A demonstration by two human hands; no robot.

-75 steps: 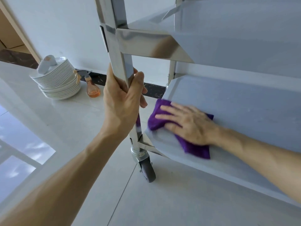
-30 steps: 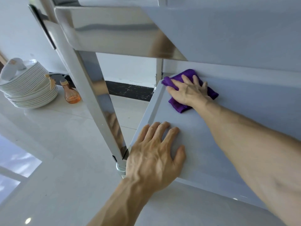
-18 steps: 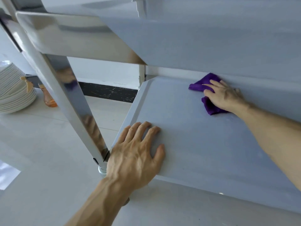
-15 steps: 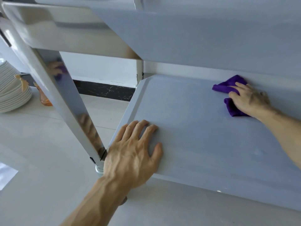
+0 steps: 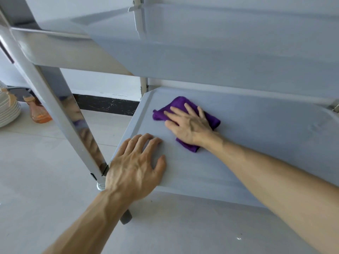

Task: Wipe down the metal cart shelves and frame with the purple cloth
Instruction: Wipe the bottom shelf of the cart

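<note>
Looked down and forward at the lowest flat grey metal shelf point(image 5: 256, 143) of a shiny steel cart, with a second grey metal shelf point(image 5: 220, 52) directly above it. Pressed flat on the lower shelf near its far left corner — the folded purple cloth point(image 5: 213, 121), pinned under the right hand point(image 5: 189, 125), fingers straight and spread across the fabric, gripping nothing. Left the cloth's edges showing beyond the fingertips and beside the wrist. Rested palm-down on the near left corner of the same shelf — the left hand point(image 5: 135, 167), fingers extended and slightly fanned, thumb out to the right, holding nothing. Kept apart from the cloth by a strip of bare shelf.

Rose at a slant just left of that hand: the polished square steel corner post point(image 5: 60, 114), mirroring skin and a hint of purple. Showed a dark caster wheel point(image 5: 126, 216) partly hidden under the left forearm. Spread beneath the cart a pale glossy tiled floor point(image 5: 45, 180), meeting a white wall point(image 5: 102, 83) with a black marbled skirting strip point(image 5: 110, 105). Stood on the floor at the far left a stack of white plates point(image 5: 8, 112) and, just beside it, a small clear bottle of orange liquid point(image 5: 39, 113).
</note>
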